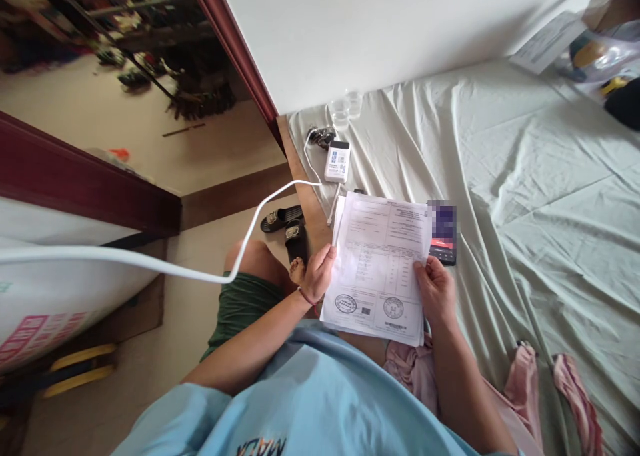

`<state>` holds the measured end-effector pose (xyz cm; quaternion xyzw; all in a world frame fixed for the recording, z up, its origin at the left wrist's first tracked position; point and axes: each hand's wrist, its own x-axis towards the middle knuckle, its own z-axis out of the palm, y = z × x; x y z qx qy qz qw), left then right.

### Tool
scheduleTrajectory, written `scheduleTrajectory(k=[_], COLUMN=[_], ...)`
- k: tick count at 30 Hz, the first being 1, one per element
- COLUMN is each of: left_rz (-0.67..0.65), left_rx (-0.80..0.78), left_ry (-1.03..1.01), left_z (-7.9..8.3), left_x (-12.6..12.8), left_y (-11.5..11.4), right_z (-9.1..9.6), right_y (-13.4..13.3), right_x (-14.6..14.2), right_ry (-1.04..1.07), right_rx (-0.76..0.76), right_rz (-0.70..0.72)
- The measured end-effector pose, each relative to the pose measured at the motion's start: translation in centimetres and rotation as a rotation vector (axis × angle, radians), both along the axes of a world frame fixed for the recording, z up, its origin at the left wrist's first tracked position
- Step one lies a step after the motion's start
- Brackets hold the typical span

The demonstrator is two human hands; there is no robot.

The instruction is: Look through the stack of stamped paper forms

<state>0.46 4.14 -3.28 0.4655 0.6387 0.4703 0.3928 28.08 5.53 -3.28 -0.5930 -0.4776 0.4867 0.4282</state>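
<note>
I hold a stack of printed white papers (pixel 380 263) with round stamps near the bottom, above my lap at the edge of a bed. My left hand (pixel 318 274) grips the stack's left edge, thumb on top. My right hand (pixel 436 287) grips the right edge. A phone (pixel 443 233) with a lit screen lies on the sheet just behind the papers' right corner, partly covered by them.
The pale green bed sheet (pixel 525 196) stretches right. A white power bank (pixel 337 161) with a white cable (pixel 150 263), keys and two clear cups (pixel 345 109) lie near the wall. Black sandals (pixel 287 223) rest on the floor. Pink cloth (pixel 570 389) lies at my right.
</note>
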Motion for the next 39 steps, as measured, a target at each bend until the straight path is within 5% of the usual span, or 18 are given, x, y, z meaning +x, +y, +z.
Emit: scheduleTrajectory(k=[7,14,21,29,39], left_rz=[-0.025,-0.036,-0.039,-0.020,-0.010], left_rx=[-0.030,-0.020,-0.009,-0.015,-0.017], left_ry=[0.107,0.130,-0.021,-0.087,-0.051], left_z=[0.0,0.1,0.2,-0.1,0.1], left_x=[-0.1,-0.1,-0.1,0.1,0.2], left_y=[0.1,0.3,0.2,0.1,0.1], right_z=[0.3,1.4,1.2,1.3,1.2], right_y=[0.0,0.2,0.1,0.6,0.5], right_x=[-0.4,0.1,0.2,0.4,0.4], right_ry=[-0.066,-0.496,-0.509,-0.623,-0.610], right_rx=[0.025,0.224,0.272,0.535,0.529], right_rz=[-0.016,-0.173,-0.153,-0.075,-0.026])
